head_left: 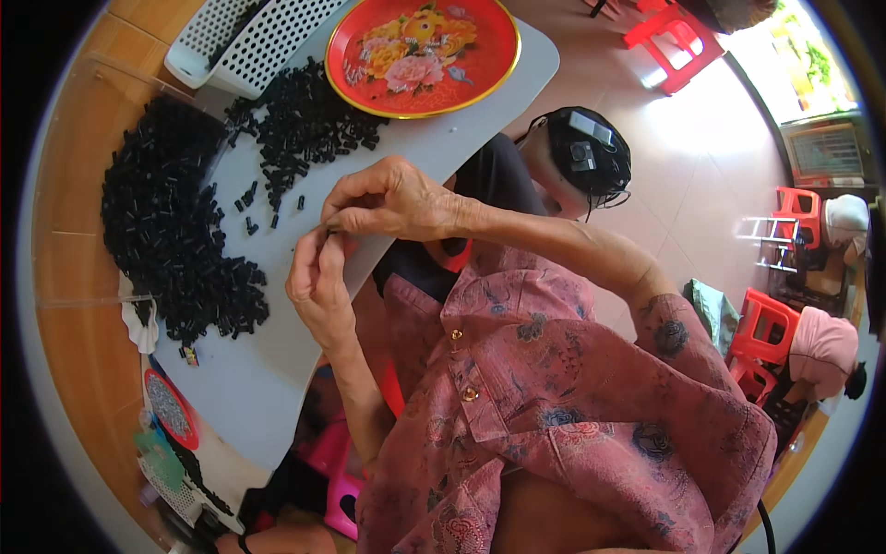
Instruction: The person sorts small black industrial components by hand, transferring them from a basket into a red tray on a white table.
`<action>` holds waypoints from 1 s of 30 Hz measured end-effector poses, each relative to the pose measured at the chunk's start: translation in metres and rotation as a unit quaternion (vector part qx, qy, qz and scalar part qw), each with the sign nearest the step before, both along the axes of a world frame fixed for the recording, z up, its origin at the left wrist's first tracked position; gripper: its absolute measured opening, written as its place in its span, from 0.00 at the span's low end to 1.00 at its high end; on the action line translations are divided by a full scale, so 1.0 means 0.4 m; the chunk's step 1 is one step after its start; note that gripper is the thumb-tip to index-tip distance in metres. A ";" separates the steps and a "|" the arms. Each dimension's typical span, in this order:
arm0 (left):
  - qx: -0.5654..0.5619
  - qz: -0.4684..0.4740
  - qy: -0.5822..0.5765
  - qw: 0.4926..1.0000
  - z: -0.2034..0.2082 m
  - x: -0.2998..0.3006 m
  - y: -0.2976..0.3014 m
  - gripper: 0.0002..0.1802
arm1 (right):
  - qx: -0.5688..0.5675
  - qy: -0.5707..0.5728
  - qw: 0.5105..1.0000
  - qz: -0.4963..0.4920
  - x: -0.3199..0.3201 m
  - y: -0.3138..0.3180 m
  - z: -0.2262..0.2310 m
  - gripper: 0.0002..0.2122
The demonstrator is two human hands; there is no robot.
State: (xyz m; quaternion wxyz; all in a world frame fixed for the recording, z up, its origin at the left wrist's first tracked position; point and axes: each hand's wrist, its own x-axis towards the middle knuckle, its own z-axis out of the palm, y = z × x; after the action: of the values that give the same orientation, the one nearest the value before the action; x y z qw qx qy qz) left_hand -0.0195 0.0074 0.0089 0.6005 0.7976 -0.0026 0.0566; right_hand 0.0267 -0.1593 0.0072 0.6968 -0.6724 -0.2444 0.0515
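Observation:
Over the near edge of the pale table (235, 392), my left hand (321, 294) and my right hand (392, 198) meet fingertip to fingertip. Between them is a tiny black piece (332, 232), mostly covered by the fingers; its exact shape is hidden. Both hands are closed in a pinch. A large heap of small black cylindrical parts (175, 217) lies to the left, partly within a clear plastic bin (69, 263). Just beyond my hands, a smaller spread of similar parts (309, 125) covers the tabletop. A few loose parts (251, 226) lie between heap and hands.
White perforated baskets (277, 46) and a red floral tray (443, 100) stand at the far side. Lower left, a red-rimmed dish (189, 429) holds small grey pieces. Another person's dark-capped head (591, 171) is beyond my right arm. Red stools (766, 328) stand at right.

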 end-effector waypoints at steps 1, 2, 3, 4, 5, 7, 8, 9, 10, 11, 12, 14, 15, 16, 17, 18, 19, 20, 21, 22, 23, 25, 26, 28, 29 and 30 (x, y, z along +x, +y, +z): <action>-0.015 0.006 -0.003 1.000 -0.014 -0.001 0.004 0.10 | -0.039 -0.039 0.998 -0.037 0.004 -0.009 0.009 0.06; -0.017 0.005 -0.006 1.000 -0.025 -0.002 0.006 0.10 | -0.078 -0.077 0.991 -0.074 0.011 -0.014 0.014 0.06; -0.032 0.009 -0.023 0.999 -0.032 -0.004 0.005 0.10 | -0.095 -0.114 0.984 -0.094 0.043 -0.029 0.006 0.06; -0.049 0.012 -0.040 0.998 -0.035 -0.003 -0.005 0.09 | -0.122 -0.154 0.970 -0.144 0.066 -0.057 0.023 0.05; -0.052 0.016 -0.040 0.998 -0.032 -0.006 -0.006 0.09 | -0.150 -0.207 0.951 -0.174 0.104 -0.079 0.032 0.05; -0.043 0.009 -0.052 0.998 -0.029 -0.005 -0.013 0.09 | -0.216 -0.279 0.911 -0.214 0.190 -0.137 0.039 0.05; -0.032 0.001 -0.061 0.998 -0.026 -0.006 -0.016 0.09 | -0.253 -0.326 0.879 -0.237 0.238 -0.160 0.031 0.05; -0.024 0.000 -0.066 0.998 -0.032 -0.006 -0.012 0.10 | -0.295 -0.298 0.881 -0.221 0.274 -0.167 0.026 0.06; -0.026 0.002 -0.068 0.997 -0.033 -0.005 -0.011 0.10 | -0.338 -0.269 0.878 -0.209 0.297 -0.176 0.030 0.06; -0.021 0.000 -0.070 0.997 -0.035 -0.005 -0.010 0.09 | -0.342 -0.285 0.871 -0.206 0.309 -0.179 0.025 0.06; -0.017 -0.002 -0.073 0.997 -0.034 -0.004 -0.010 0.09 | -0.342 -0.286 0.871 -0.207 0.320 -0.177 0.018 0.06; -0.011 -0.002 -0.072 0.997 -0.035 -0.006 -0.009 0.09 | -0.449 -0.291 0.820 -0.202 0.333 -0.165 0.005 0.05; -0.005 -0.006 -0.070 0.997 -0.036 -0.006 -0.010 0.09 | -0.450 -0.291 0.820 -0.201 0.337 -0.169 0.000 0.05; -0.005 -0.004 -0.069 0.998 -0.036 -0.008 -0.010 0.09 | -0.465 -0.279 0.815 -0.203 0.338 -0.167 0.003 0.05; -0.006 -0.005 -0.071 0.997 -0.036 -0.008 -0.011 0.09 | -0.481 -0.267 0.810 -0.205 0.336 -0.166 0.006 0.05; -0.007 -0.006 -0.072 0.997 -0.037 -0.007 -0.013 0.09 | -0.482 -0.266 0.810 -0.203 0.335 -0.170 0.008 0.05; -0.007 -0.003 -0.069 0.998 -0.036 -0.008 -0.012 0.09 | -0.472 -0.280 0.811 -0.202 0.338 -0.173 0.009 0.05; -0.005 -0.006 -0.074 0.997 -0.036 -0.008 -0.012 0.09 | -0.462 -0.294 0.812 -0.201 0.337 -0.176 0.008 0.05; -0.003 -0.009 -0.078 0.997 -0.035 -0.007 -0.012 0.09 | -0.458 -0.288 0.811 -0.221 0.331 -0.183 0.004 0.05; -0.003 0.004 -0.073 0.997 -0.031 -0.008 -0.007 0.09 | -0.429 -0.274 0.832 -0.221 0.319 -0.174 0.013 0.05; 0.004 0.009 -0.069 0.998 -0.027 -0.010 -0.007 0.09 | -0.400 -0.255 0.852 -0.221 0.301 -0.166 0.022 0.05; -0.011 0.000 -0.062 0.998 -0.012 0.000 -0.025 0.10 | -0.315 -0.259 0.894 -0.186 0.243 -0.170 0.083 0.07; -0.001 0.021 -0.050 0.999 -0.022 -0.008 -0.011 0.10 | -0.281 -0.260 0.914 -0.133 0.207 -0.124 0.102 0.07; -0.032 0.013 -0.048 0.998 -0.023 -0.004 -0.009 0.10 | -0.266 -0.198 0.943 -0.014 0.147 -0.080 0.138 0.05; -0.042 0.005 -0.069 0.997 -0.035 -0.001 -0.007 0.10 | -0.260 -0.191 0.946 0.041 0.129 -0.067 0.141 0.04; -0.041 0.009 -0.065 0.997 -0.036 -0.003 -0.005 0.10 | -0.260 -0.167 0.947 0.086 0.118 -0.052 0.139 0.04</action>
State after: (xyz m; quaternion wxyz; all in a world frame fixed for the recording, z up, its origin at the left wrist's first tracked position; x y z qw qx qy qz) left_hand -0.0207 0.0055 -0.0053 0.6305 0.7671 -0.0320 0.1143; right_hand 0.0739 -0.1803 0.0626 0.4395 -0.8059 -0.3922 0.0595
